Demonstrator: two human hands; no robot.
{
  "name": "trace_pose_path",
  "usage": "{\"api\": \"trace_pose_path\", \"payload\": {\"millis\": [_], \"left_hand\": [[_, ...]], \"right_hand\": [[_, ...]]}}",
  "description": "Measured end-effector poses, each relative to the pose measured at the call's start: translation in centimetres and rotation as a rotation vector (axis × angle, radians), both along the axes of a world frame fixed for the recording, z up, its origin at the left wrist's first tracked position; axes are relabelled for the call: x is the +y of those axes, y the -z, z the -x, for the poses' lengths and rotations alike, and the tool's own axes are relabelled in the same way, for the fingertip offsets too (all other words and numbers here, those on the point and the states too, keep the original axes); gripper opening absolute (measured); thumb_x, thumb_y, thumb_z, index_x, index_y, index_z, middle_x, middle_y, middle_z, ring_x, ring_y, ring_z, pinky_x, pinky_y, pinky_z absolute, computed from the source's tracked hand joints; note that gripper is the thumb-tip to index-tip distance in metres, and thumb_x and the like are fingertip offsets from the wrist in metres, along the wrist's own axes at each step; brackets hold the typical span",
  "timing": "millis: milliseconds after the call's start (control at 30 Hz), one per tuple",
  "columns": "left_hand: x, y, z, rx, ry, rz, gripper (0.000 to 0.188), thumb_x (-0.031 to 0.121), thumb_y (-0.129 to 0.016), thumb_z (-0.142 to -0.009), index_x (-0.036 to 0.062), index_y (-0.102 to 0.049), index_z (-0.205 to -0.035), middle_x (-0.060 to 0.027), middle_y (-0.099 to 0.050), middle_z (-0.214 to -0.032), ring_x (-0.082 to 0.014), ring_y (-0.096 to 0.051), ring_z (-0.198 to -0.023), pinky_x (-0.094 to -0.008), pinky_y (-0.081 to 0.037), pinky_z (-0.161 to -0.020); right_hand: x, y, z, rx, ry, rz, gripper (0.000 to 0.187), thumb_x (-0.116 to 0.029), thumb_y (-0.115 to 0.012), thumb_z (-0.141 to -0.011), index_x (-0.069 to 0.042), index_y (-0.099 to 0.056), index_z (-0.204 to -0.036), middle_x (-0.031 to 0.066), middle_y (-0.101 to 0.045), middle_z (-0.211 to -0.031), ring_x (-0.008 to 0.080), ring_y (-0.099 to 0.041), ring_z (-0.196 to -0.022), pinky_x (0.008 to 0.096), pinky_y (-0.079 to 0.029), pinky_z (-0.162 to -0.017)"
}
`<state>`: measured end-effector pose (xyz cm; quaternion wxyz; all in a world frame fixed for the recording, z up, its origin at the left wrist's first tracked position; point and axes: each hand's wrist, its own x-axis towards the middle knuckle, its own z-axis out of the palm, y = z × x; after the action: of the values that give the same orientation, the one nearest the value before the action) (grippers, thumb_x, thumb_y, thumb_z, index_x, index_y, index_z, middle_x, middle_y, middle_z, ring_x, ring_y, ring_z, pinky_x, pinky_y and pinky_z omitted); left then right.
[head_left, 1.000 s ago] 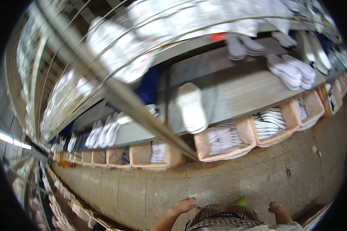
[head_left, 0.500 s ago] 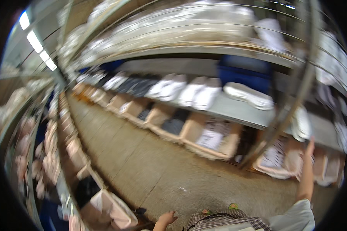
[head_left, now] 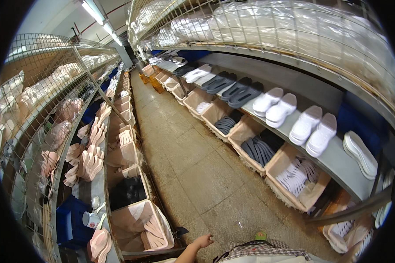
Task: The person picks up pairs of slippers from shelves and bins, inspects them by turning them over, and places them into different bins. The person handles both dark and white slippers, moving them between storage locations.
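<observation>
My left hand (head_left: 203, 240) hangs low over the aisle floor, its fingers loosely apart and nothing visible in it. Nearest to it is a beige-lined bin (head_left: 164, 228) holding pale pink shoe soles (head_left: 156, 234), on the left side. My right hand is out of view. Along the right shelf stand white shoes (head_left: 320, 133), more white shoes (head_left: 281, 107) and dark grey soles (head_left: 243, 92). A single white sole (head_left: 360, 154) leans at the near end. Under that shelf, a bin (head_left: 300, 204) holds white soles (head_left: 294, 177), and another holds dark grey soles (head_left: 258, 150).
A tiled aisle (head_left: 180, 153) runs between two long racks. Wire mesh (head_left: 294, 30) fronts the plastic-wrapped goods above. On the left shelf are stacked pink soles (head_left: 92, 162), a white mug (head_left: 91, 220) and a blue crate (head_left: 70, 221). A brown metal bar (head_left: 360, 211) crosses at lower right.
My view has swung left along the aisle and become sharper. My right hand, stretched toward the right rack before, has gone out of view. My left hand stays low over the floor.
</observation>
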<state>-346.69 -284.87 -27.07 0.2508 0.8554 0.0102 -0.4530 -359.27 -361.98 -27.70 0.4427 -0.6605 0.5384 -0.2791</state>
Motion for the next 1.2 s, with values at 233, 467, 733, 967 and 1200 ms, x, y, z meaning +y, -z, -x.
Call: {"api": "trace_pose_path", "payload": {"millis": [233, 467, 733, 967, 1200], "left_hand": [[12.9, 8.4, 0.3, 0.447, -0.920, 0.291, 0.064, 0.044, -0.053, -0.090, 0.0021, -0.036, -0.136, -0.0215, -0.045, -0.133, -0.0317, -0.049, -0.118, -0.0431, -0.043, -0.092], [27.3, 9.1, -7.0, 0.316, -0.877, -0.145, 0.052, 0.035, -0.055, -0.090, 0.0003, -0.046, -0.128, -0.0181, -0.054, -0.123, -0.0290, -0.053, -0.114, -0.0390, -0.045, -0.091], [39.0, 3.6, -37.6, 0.048, -0.815, 0.114, 0.044, 0.029, -0.058, -0.087, -0.0010, -0.054, -0.118, -0.0167, -0.063, -0.107, -0.0286, -0.059, -0.104, -0.0363, -0.047, -0.086], [52.9, 1.1, -62.0, -0.489, -0.802, 0.066, 0.045, 0.031, -0.059, -0.087, 0.0006, -0.053, -0.120, -0.0137, -0.064, -0.103, -0.0260, -0.061, -0.094, -0.0349, -0.047, -0.082], [69.7, 5.4, -63.7, 0.392, -1.034, -0.037, 0.055, 0.039, -0.048, -0.092, 0.0015, -0.043, -0.132, -0.0154, -0.060, -0.113, -0.0286, -0.061, -0.093, -0.0376, -0.046, -0.083]], "right_hand": [[24.4, 14.0, -16.2, 0.986, -1.698, -0.117, 0.045, -0.033, -0.059, -0.084, -0.004, -0.053, -0.117, 0.0146, -0.057, -0.115, 0.0236, -0.056, -0.101, 0.0369, -0.046, -0.084], [46.2, 11.1, -48.1, 0.375, -1.626, -0.154, 0.027, -0.023, -0.061, -0.081, -0.002, -0.063, -0.098, 0.0111, -0.066, -0.080, 0.0228, -0.063, -0.076, 0.0360, -0.050, -0.067], [58.3, 13.1, -65.2, 0.752, -1.749, -0.052, 0.021, -0.023, -0.058, -0.082, -0.004, -0.063, -0.076, 0.0093, -0.061, -0.067, 0.0183, -0.056, -0.060, 0.0366, -0.045, -0.055], [69.4, 16.5, -80.6, 1.286, -1.943, 0.093, 0.022, -0.023, -0.058, -0.077, -0.005, -0.066, -0.086, 0.0146, -0.063, -0.085, 0.0261, -0.059, -0.076, 0.0409, -0.047, -0.066], [92.7, 14.5, -113.1, 1.051, -2.231, 0.553, 0.026, -0.020, -0.054, -0.079, -0.005, -0.068, -0.095, 0.0170, -0.066, -0.096, 0.0305, -0.064, -0.087, 0.0417, -0.051, -0.073]]}}
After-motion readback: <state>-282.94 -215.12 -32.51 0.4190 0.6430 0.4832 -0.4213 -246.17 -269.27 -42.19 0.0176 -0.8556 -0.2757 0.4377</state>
